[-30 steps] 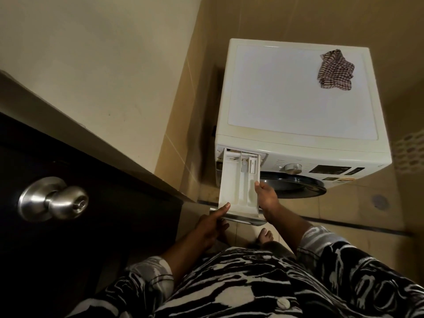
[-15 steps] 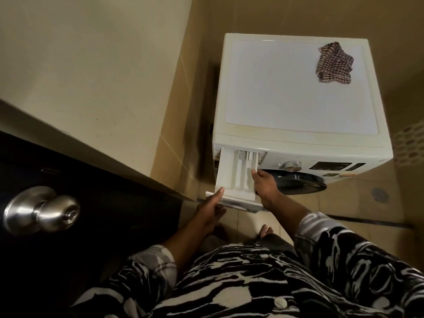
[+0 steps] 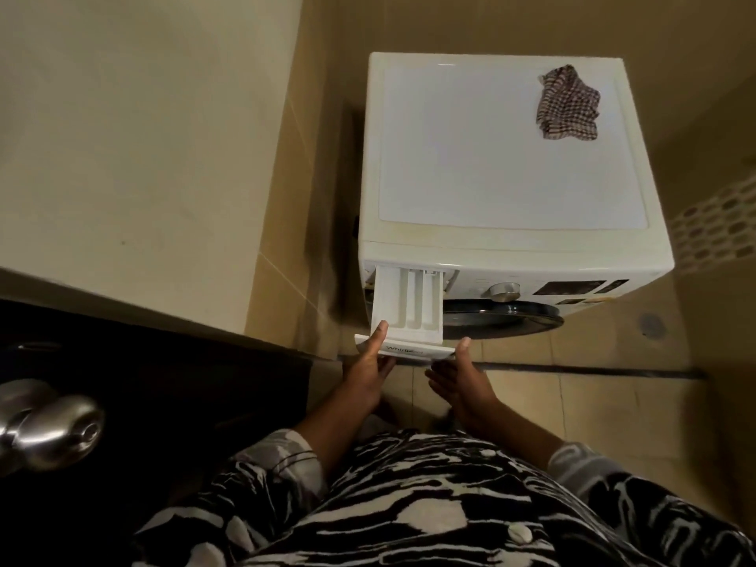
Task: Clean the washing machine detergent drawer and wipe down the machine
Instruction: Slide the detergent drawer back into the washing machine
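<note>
The head view looks down on a white washer (image 3: 511, 157) standing in a tiled corner. Its drawer (image 3: 409, 304) is pulled far out of the slot at the left end of the front panel, tilted down toward the person, its white compartments open to view. The left hand (image 3: 366, 374) grasps the left end of the drawer's front plate, thumb laid over the top edge and fingers curled beneath. The right hand (image 3: 464, 384) is at the plate's right end: the thumb tip stands just beside the corner and the fingers reach leftward under the plate, fairly straight. Whether it actually grips the drawer or only rests beneath it cannot be told. A checked cloth (image 3: 568, 104) lies crumpled on the washer's top near the far right corner, well apart from both hands. On the front panel, right of the drawer slot, sit a silver dial (image 3: 505, 290) and a dark display (image 3: 572, 287). Below them the dark porthole (image 3: 503, 317) bulges outward. A cream wall (image 3: 143, 137) fills the upper left. Beneath it is a dark door (image 3: 163, 382) with a round metal knob (image 3: 53, 429) at the left edge. The floor (image 3: 613, 403) is beige tile crossed by a dark strip. A black-and-white patterned garment (image 3: 409, 505) fills the bottom of the view, with both forearms reaching out from its sleeves.
</note>
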